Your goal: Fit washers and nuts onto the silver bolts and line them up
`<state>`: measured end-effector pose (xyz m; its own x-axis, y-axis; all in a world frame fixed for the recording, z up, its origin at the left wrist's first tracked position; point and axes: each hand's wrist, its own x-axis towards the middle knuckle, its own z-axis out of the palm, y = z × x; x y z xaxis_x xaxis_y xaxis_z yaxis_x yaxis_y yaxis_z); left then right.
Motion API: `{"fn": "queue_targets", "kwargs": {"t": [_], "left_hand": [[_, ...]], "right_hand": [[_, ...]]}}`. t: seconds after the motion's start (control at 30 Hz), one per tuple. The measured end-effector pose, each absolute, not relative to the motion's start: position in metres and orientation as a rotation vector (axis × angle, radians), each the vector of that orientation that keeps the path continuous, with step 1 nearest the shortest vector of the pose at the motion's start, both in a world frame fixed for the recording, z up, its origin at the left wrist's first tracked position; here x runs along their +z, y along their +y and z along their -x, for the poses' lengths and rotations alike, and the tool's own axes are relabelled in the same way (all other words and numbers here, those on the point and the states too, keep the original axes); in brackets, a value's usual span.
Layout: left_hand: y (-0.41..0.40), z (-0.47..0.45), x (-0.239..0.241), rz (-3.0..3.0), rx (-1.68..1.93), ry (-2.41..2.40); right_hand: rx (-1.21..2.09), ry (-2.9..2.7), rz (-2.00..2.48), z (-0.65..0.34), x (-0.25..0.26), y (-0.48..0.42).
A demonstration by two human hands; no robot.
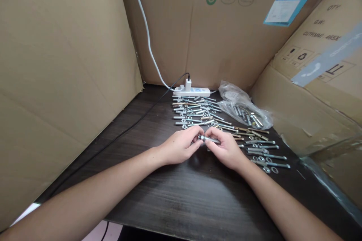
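Between my two hands, just above the dark table (181,192), is a silvery expansion bolt (210,140) with a nut (203,138) near its left end. The fingertips of my left hand (181,145) are closed around the nut end. My right hand (224,147) pinches the bolt's shank, its thumb and forefinger pressed together. Part of the bolt is covered by my fingers. Behind and to the right of my hands lie rows of loose bolts, sleeves, nuts and washers (274,170), mostly silvery, some brassy.
A clear plastic bag (266,116) with metal parts lies at the back right. Beside it, a white power strip (195,92) holds a plugged-in charger (188,84). A black cable (127,128) crosses the table's left side. Large cardboard boxes (175,26) enclose the left, back and right.
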<state>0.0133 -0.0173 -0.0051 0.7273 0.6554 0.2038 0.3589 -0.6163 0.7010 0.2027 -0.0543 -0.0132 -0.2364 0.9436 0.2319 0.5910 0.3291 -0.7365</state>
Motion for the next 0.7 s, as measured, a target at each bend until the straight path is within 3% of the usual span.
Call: {"fn": "queue_targets", "kwargs": {"t": [0.7], "left_hand": [[-0.0147, -0.0136, -0.0076, -2.343, 0.631, 0.754]], "right_hand": [[0.663, -1.927, 1.319, -0.2016, -0.0129, -0.0552]]}}
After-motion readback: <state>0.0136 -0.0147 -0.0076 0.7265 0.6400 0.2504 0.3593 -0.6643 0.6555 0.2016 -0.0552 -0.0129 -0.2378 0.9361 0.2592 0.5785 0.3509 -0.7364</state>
